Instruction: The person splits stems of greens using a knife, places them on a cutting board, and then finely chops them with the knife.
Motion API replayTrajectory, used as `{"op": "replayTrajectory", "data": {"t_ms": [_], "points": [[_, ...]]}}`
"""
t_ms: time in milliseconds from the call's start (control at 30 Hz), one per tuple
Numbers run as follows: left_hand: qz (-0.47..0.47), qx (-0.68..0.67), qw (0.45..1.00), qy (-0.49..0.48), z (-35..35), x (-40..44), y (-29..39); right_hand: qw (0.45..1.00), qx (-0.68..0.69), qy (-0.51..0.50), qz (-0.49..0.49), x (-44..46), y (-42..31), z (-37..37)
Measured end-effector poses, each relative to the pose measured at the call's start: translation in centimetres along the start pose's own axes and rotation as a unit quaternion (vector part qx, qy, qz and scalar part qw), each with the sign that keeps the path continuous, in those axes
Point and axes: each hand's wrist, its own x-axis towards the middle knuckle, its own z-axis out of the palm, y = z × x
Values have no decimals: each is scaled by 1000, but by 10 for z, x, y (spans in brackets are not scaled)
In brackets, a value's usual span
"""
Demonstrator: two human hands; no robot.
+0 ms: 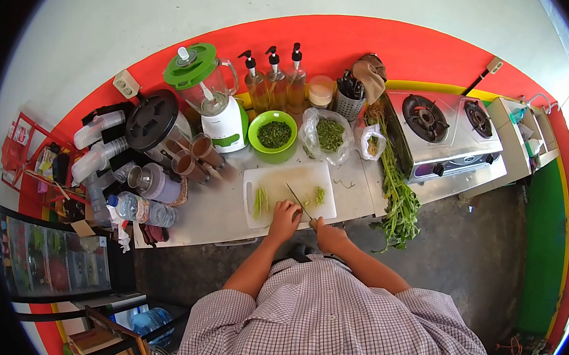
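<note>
A white cutting board (258,177) lies at the counter's front edge. My right hand (333,238) is wrapped round the handle of a knife (296,197), its blade slanting up and left across the board. Close to the left side of the blade is my left hand (284,220), its fingers curled down on the board; what they hold is hidden. Pale green stalks (261,203) lie on the board's left part. Small chopped green pieces (319,194) sit right of the blade.
Behind the board stand a green bowl of chopped greens (273,148), a plastic bag of greens (330,136) and a blender (224,127). Long leafy stalks (396,205) hang over the counter edge beside a gas stove (455,146). Bottles (143,210) and cups crowd the left.
</note>
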Motion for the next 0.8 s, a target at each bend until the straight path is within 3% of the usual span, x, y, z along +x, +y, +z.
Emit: {"op": "replayTrajectory", "data": {"t_ms": [167,267,500,800], "points": [[-10,-9,1000,10,-3,1,4,999,20,45,-5,20,10,31],[-24,-14,1000,9,-3,0,5,1000,0,5,-7,7,3,3],[-12,-9,999,35,-1,-1,5,999,32,41,0,17,12,32],[-10,-8,999,49,2,-2,4,999,34,4,13,15,9,31]]}}
